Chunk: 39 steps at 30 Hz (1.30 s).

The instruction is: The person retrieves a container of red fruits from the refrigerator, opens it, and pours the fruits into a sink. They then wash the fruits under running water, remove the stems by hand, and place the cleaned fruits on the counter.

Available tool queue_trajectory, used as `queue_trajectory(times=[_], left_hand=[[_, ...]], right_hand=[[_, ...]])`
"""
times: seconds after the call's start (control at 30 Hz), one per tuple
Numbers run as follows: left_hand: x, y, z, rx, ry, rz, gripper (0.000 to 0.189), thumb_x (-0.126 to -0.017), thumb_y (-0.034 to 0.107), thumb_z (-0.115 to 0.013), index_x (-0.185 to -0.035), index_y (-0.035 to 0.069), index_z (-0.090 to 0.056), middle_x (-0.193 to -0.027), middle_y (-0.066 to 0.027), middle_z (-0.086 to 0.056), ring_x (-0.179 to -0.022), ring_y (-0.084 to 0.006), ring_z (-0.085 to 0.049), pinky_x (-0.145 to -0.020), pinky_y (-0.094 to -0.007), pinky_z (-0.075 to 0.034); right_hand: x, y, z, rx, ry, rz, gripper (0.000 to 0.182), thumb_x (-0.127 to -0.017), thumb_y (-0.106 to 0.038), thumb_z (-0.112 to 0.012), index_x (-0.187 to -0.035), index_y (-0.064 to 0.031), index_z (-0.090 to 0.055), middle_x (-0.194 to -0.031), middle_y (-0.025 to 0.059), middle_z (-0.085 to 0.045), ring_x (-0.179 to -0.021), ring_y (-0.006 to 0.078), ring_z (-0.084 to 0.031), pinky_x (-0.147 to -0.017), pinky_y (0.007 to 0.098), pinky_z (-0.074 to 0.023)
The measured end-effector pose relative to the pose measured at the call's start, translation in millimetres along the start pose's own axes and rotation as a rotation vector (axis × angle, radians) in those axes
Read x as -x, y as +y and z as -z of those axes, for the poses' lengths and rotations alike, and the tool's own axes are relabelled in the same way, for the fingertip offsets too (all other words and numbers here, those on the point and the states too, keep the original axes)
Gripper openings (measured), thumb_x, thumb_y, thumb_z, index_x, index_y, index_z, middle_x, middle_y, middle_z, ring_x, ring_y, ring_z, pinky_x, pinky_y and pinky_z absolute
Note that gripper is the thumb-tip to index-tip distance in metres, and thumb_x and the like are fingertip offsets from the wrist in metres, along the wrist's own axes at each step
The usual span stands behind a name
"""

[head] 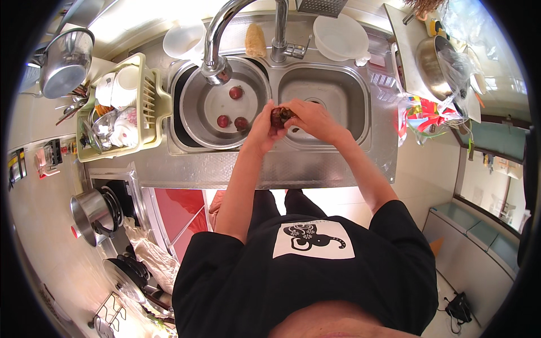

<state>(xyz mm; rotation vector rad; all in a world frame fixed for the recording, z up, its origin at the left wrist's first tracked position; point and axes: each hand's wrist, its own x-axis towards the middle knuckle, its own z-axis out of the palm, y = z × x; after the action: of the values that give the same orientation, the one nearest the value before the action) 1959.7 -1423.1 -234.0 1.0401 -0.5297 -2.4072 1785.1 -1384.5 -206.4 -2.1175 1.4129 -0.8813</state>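
Over the divider between the two sink bowls, my left hand [264, 128] grips a dark red round fruit [278, 118] that looks like a mangosteen. My right hand [315, 120] has its fingers on the brownish-green leafy cap [287, 114] at the fruit's right side. Part of the fruit is hidden by my fingers. Left of my hands, a round stainless steel basin [253, 84] sits in the left sink bowl. Several similar red fruits lie in it, one near the back [236, 92] and others nearer the front. Small dark bits [295, 130] lie in the right sink bowl [346, 97].
A chrome faucet [216, 69] arches over the basin. Behind the sink stand a white plastic container [184, 40], a loofah [255, 40] and white bowls [340, 37]. A dish rack [148, 95] with crockery is at left; a metal pan [429, 67] and plastic bags [427, 112] at right.
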Motion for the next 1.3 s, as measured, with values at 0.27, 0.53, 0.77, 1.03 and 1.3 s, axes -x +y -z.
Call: queue_trajectory(times=[0.27,0.53,0.77,1.03,1.3], left_hand=[[-2,6,-1,-0.174,0.046,-0.087,0.035,-0.099,0.042,-0.04,-0.088,0.011,-0.053,-0.069,-0.0032,-0.056,-0.052,-0.0098,-0.047,-0.04,-0.0191,-0.027],[-5,-5,-17,-0.031,0.174,-0.267,0.028,-0.1,0.04,-0.041,-0.094,0.013,-0.049,-0.072,0.0015,-0.05,-0.054,-0.0069,-0.044,-0.044,-0.0205,-0.028],[-12,-16,-29,-0.148,0.216,-0.329,0.024,-0.1,0.036,-0.042,-0.096,0.013,-0.047,-0.074,0.0022,-0.048,-0.055,-0.0052,-0.042,-0.045,-0.0198,-0.029],[-14,-16,-30,-0.19,0.226,-0.437,0.022,-0.1,0.033,-0.042,-0.095,0.011,-0.047,-0.072,0.0017,-0.048,-0.053,-0.005,-0.04,-0.044,-0.0192,-0.029],[-13,-14,-20,-0.051,0.04,-0.274,0.027,-0.101,0.037,-0.041,-0.101,0.011,-0.048,-0.077,-0.0017,-0.053,-0.056,-0.0082,-0.046,-0.046,-0.0211,-0.03]], right_hand=[[9,-6,-10,0.18,0.087,0.098,0.025,-0.087,-0.028,-0.063,-0.076,-0.0069,-0.054,-0.069,0.0069,-0.057,-0.059,0.0253,-0.058,-0.05,0.036,-0.0415],[6,-23,-13,-0.355,0.17,-0.547,0.034,-0.088,-0.033,-0.064,-0.079,-0.0027,-0.051,-0.072,0.0102,-0.061,-0.055,0.0265,-0.058,-0.05,0.0352,-0.0416],[7,-2,-11,0.269,0.092,-0.097,0.029,-0.092,-0.029,-0.057,-0.083,-0.0021,-0.05,-0.072,0.0144,-0.06,-0.06,0.0332,-0.06,-0.052,0.0405,-0.046],[14,1,-19,0.183,0.126,-0.205,0.024,-0.091,-0.022,-0.058,-0.081,-0.0027,-0.048,-0.071,0.0162,-0.058,-0.06,0.0364,-0.058,-0.051,0.0433,-0.0439],[21,19,-16,-0.087,0.136,-0.278,0.019,-0.093,-0.018,-0.054,-0.087,-0.0014,-0.049,-0.073,0.0158,-0.06,-0.061,0.0324,-0.061,-0.052,0.0441,-0.0449]])
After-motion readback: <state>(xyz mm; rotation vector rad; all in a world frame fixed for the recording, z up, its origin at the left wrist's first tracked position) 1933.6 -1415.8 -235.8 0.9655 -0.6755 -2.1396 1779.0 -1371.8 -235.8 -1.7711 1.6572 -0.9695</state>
